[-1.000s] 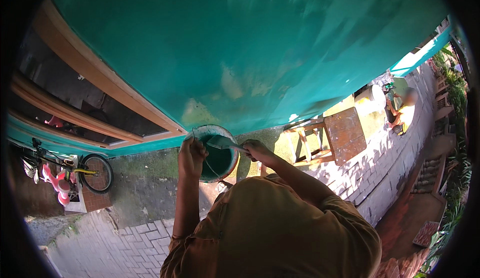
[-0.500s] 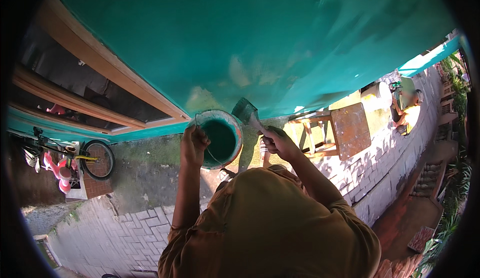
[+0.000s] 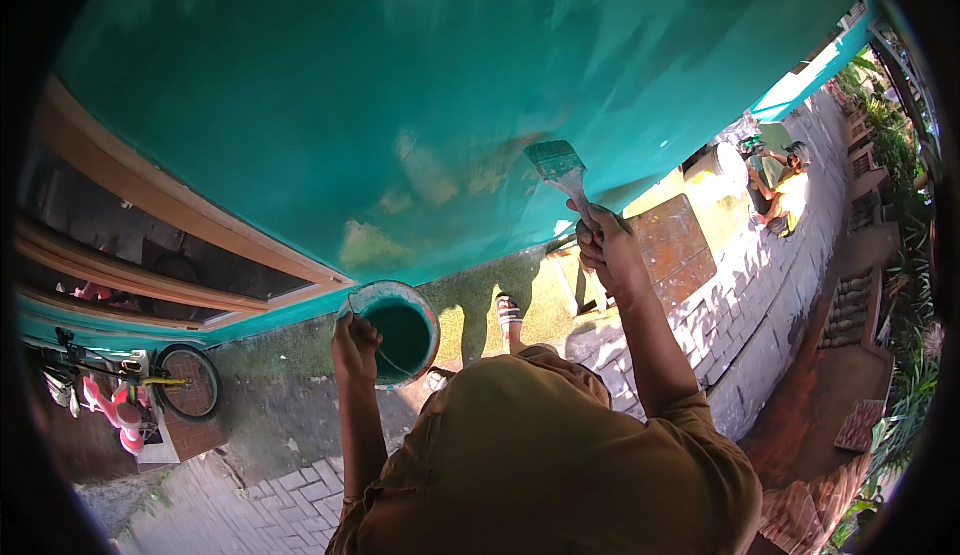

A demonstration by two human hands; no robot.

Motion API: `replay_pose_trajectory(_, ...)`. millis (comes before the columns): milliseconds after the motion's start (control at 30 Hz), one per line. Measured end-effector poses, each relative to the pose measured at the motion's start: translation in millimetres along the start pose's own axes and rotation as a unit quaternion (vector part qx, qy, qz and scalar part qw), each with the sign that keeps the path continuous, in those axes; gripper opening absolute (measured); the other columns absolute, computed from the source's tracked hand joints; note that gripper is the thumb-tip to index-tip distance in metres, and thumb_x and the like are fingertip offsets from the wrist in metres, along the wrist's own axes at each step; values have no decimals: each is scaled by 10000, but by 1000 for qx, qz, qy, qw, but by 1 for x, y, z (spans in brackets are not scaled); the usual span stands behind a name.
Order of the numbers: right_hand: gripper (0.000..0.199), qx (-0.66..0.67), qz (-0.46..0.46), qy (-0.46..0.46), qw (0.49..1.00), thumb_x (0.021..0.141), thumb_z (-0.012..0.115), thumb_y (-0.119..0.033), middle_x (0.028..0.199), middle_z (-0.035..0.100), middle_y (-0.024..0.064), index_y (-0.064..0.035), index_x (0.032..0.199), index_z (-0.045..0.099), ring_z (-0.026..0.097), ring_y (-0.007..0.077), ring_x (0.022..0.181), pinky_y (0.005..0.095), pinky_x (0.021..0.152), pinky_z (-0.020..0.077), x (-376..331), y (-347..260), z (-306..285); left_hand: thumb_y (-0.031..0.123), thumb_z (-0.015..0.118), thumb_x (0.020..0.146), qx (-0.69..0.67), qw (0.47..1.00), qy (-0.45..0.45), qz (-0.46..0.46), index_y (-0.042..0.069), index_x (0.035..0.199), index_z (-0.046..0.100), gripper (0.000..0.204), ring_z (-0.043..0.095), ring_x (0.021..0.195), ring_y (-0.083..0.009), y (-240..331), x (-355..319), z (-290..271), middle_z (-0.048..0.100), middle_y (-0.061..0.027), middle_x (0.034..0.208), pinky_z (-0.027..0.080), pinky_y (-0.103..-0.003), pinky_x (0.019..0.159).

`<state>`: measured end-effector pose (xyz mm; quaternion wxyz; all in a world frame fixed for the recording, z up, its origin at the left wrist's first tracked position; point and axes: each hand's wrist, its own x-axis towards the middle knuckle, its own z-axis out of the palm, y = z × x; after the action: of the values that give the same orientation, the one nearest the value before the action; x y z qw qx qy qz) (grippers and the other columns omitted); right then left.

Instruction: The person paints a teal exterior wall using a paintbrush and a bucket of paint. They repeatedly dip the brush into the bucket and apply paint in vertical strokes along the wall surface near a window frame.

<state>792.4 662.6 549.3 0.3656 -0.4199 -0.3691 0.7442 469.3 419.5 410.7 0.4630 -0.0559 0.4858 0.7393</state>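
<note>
My left hand [image 3: 357, 343] is closed around the thin wire handle of a paint bucket [image 3: 433, 330], which hangs below the wall with dark green paint inside. A wide paintbrush [image 3: 558, 163] is gripped by its handle in my right hand [image 3: 608, 243], bristles up and loaded with green. The bristles are close to the teal wall [image 3: 400, 65]; I cannot tell whether they touch it. Pale patches [image 3: 430, 170] show on the wall left of the brush, and darker wet-looking strokes lie higher up.
A paint-spotted wooden stool [image 3: 672, 250] stands behind my right forearm. Farther right, a person in yellow [image 3: 790, 195] crouches beside a white bucket [image 3: 728, 167]. A wood-framed window [image 3: 200, 215] is at left, with a bicycle [image 3: 188, 383] below it. Paving [image 3: 745, 340] runs along the wall.
My right hand has raised the brush from beside the bucket, up and right toward the wall. The bucket sits lower and farther left in view, and the whole view has shifted.
</note>
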Motion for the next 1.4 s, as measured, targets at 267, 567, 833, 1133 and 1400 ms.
replay_pose_trajectory(267,363,-38,-44,-10,998,996,436,-245,682,423,-31,21,1211,558,262,33,457,197,413,214,12,-70,14,247,510,977,-1,1000,26,3,94,854,497,197,449,570,-158,-4,-1,1,474,-29,663,371,-330,542)
replay_pose_trajectory(567,330,-24,-121,-31,992,955,444,-183,677,423,-13,31,1184,547,264,39,457,214,406,202,-19,-101,38,249,497,981,-2,1000,25,3,81,880,504,196,458,574,-159,-4,-4,-15,477,-32,659,380,-327,539)
replay_pose_trajectory(833,176,-45,14,-12,999,921,484,-171,672,447,-4,-101,775,416,261,54,465,238,409,197,32,-30,1,242,500,981,8,999,35,2,83,871,508,193,483,576,-164,-2,-2,-12,501,-39,667,401,-330,536)
replay_pose_trajectory(1133,170,-61,-147,-52,986,921,474,-165,681,431,0,-86,777,430,258,54,496,236,430,200,-20,-134,58,244,491,970,24,999,26,1,97,873,476,177,480,598,-172,-5,0,-20,475,-39,700,399,-349,552)
replay_pose_trajectory(1400,187,-33,-60,-30,997,938,462,-164,674,404,-21,-122,771,390,244,37,470,219,410,191,-13,-73,37,256,509,974,14,1000,26,5,93,851,506,204,486,580,-163,-13,5,-30,510,-37,664,406,-324,542)
